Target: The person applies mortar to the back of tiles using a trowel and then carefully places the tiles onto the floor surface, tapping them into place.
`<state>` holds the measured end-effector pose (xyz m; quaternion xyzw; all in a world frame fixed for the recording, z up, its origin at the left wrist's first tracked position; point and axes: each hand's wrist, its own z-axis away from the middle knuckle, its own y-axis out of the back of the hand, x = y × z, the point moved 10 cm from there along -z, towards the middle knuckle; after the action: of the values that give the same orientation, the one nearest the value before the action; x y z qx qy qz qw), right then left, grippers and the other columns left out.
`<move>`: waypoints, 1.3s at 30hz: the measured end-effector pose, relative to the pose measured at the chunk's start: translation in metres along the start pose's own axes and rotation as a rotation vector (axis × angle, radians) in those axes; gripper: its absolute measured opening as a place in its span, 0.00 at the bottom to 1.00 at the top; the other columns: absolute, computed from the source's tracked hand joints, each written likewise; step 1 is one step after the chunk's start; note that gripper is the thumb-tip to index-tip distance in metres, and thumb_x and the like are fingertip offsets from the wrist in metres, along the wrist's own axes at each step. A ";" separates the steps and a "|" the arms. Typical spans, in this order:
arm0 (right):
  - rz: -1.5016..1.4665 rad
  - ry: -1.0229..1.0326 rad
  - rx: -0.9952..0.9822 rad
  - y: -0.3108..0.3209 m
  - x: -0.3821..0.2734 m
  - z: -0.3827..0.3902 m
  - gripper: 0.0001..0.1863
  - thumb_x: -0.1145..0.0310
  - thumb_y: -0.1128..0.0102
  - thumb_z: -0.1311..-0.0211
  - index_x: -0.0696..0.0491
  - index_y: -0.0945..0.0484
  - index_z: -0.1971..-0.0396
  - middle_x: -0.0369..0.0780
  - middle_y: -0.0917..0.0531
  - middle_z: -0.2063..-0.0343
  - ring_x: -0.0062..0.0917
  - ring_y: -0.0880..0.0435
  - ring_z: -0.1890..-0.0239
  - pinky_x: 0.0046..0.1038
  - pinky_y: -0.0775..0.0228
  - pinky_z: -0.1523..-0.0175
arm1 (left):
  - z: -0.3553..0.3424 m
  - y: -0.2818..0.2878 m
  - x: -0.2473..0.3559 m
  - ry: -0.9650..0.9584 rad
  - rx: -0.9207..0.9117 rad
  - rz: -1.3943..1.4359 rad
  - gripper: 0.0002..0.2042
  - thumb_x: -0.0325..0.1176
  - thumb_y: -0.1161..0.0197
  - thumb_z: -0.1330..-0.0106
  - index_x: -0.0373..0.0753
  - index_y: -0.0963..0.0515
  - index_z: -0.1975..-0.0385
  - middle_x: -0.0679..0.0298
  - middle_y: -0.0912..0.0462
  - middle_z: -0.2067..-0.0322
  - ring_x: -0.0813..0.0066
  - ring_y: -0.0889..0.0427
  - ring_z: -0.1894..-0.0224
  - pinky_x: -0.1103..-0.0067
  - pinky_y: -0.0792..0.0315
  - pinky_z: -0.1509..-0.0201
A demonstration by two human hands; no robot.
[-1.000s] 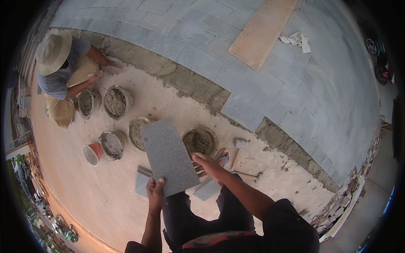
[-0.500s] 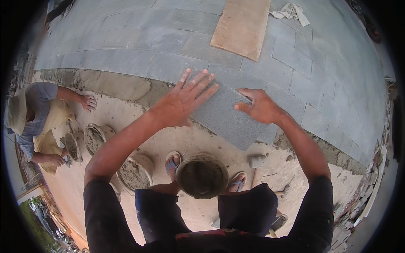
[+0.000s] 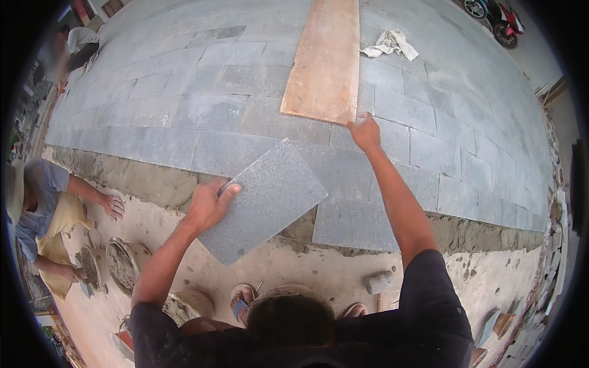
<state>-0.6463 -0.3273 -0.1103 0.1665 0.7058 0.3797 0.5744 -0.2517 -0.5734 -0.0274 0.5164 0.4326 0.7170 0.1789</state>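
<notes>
My left hand (image 3: 208, 207) grips a grey speckled stone slab (image 3: 264, 202) by its upper-left edge; the slab is held at an angle over the mortar strip (image 3: 129, 172) and the edge of the laid paving. Farther forward, my right hand (image 3: 365, 132) has its fingers closed on the near right corner of a long wooden board (image 3: 322, 67), which lies on the grey laid slabs (image 3: 343, 221).
A co-worker in a hat (image 3: 40, 190) crouches at left beside mortar buckets (image 3: 126, 260). Another person (image 3: 83, 46) works at back left. A white rag (image 3: 396, 46), a scooter (image 3: 500, 24) at top right, a mallet (image 3: 378, 282) and a dark bucket (image 3: 285, 319) by my feet are also visible.
The slab was upright in both hands, then lowered toward the paving. Now only my left hand holds it, while my right hand has moved forward onto the board. The view has tilted up.
</notes>
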 end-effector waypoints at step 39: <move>-0.557 -0.160 -0.409 -0.054 0.002 0.027 0.27 0.68 0.40 0.31 0.66 0.29 0.37 0.45 0.15 0.54 0.23 0.16 0.62 0.25 0.20 0.56 | -0.197 -0.166 -0.021 0.314 0.268 0.572 0.26 0.48 0.44 0.24 0.26 0.23 0.74 0.47 0.21 0.75 0.58 0.24 0.71 0.63 0.30 0.60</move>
<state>-0.6110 -0.3522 -0.1521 -0.1217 0.5862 0.3277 0.7308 -0.4513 -0.5809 -0.1918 0.5189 0.3828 0.7458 -0.1672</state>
